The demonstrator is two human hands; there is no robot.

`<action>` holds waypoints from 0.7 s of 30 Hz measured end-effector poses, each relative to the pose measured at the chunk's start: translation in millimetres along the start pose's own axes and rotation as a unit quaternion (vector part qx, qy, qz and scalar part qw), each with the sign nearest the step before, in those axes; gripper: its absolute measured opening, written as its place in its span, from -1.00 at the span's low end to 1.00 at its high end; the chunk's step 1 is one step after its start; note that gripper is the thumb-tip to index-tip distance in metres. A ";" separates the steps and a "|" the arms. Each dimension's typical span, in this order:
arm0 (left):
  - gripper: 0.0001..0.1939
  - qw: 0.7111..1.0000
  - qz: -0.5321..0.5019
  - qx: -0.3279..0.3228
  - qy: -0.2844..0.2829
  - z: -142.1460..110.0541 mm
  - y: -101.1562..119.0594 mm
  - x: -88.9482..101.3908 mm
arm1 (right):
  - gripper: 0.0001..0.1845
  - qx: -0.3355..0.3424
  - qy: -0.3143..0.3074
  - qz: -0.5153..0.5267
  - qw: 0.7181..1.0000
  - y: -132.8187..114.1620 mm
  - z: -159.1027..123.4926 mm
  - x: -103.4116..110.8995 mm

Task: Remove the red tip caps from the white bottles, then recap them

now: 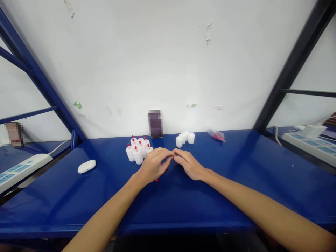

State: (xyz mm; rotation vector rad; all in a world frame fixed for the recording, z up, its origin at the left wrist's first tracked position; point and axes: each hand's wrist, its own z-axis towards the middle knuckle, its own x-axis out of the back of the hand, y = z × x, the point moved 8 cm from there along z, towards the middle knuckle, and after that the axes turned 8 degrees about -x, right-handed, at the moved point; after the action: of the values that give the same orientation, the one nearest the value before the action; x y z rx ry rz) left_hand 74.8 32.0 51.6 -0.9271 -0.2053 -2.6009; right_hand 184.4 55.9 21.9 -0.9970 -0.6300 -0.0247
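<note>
My left hand (156,163) and my right hand (190,164) meet fingertip to fingertip above the table, both with fingers pinched together. Whatever lies between the fingertips is hidden or too small to make out. Beneath and beside my left hand, a few small red caps (156,180) lie on the blue tabletop, partly covered by the hand. Just behind it stands a cluster of white bottles with red tips (138,156). Beyond my right hand, several white bottles without red tips (191,138) stand upright close together.
A phone (155,126) leans against the wall at the back. To its right lies a clear plastic bag with red pieces (217,135). A white oval case (86,166) rests at the left. White power strips (25,168) and metal frame posts (285,75) flank the blue table (236,196).
</note>
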 end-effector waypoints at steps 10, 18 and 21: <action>-0.94 0.999 -0.039 0.003 0.004 8.8 6.9 -3.9 | -0.65 -0.003 -0.002 0.004 1.000 2.3 -3.5 3.0; -0.98 0.999 -0.043 0.030 0.007 10.3 5.7 -6.9 | -0.68 0.007 -0.013 -0.026 1.000 2.7 -3.8 2.0; -0.96 0.998 -0.047 0.040 0.003 9.6 4.1 -7.7 | -0.70 0.012 -0.014 -0.026 1.000 1.9 -3.9 1.5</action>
State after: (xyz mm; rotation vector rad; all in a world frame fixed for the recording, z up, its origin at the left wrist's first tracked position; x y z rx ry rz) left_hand 87.5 32.9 54.2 -0.9031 -0.3575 -2.6590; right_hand 188.1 54.3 19.6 -0.9595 -0.6798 -0.0489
